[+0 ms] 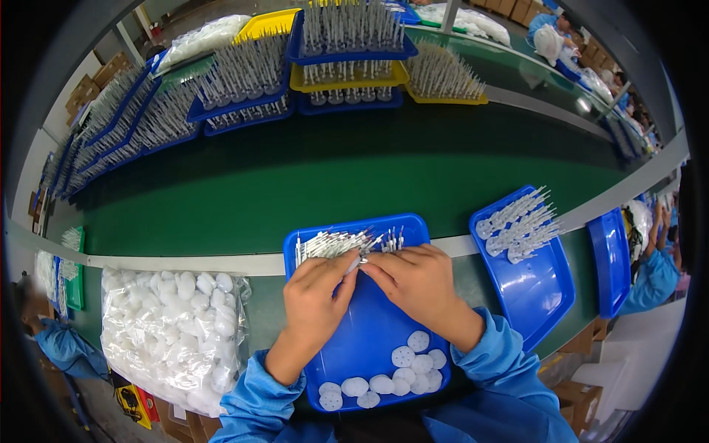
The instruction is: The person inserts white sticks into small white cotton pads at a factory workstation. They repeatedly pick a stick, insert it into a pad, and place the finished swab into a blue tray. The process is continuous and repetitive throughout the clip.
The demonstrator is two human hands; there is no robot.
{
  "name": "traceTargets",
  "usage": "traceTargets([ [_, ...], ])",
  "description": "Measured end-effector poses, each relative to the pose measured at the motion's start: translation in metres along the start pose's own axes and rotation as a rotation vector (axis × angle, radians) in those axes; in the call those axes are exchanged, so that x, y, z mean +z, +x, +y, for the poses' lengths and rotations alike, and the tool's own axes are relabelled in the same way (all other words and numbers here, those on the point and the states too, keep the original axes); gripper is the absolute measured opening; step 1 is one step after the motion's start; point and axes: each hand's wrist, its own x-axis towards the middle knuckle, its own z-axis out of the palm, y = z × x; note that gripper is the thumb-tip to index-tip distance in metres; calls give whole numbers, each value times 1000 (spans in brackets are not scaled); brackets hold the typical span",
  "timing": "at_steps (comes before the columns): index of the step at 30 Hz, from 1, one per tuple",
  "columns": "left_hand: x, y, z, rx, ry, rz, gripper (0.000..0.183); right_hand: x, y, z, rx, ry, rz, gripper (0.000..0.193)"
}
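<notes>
Above a blue tray (354,369), both my hands meet fingertip to fingertip. My left hand (319,295) pinches a small whitish piece (353,266), its shape mostly covered by fingers. Against it, the thumb and forefinger of my right hand (419,280) are closed; whatever lies between them is too small to name. Thin white sticks (332,242) with fine tips lie in a pile at the tray's far end, just beyond my fingers. Several round white discs with small holes (403,356) are spread along the tray's near edge and near right corner.
A clear bag of white rounded pieces (177,325) lies at left. To the right, a blue tray (535,295) carries sticks on discs (521,225). Stacked trays (351,55) of similar pieces stand across the green belt (317,170). Co-workers' blue sleeves (653,277) show at both sides.
</notes>
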Motion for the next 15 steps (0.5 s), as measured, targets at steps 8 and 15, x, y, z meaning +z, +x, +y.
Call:
traceTargets([
  [8,-1,-2,3,-16,26,-8,40,3,-5,-2,25,-7,-21,13],
  [15,-1,-1,11,-75,-20,18,41,6,0,-1,-40,37,65,13],
])
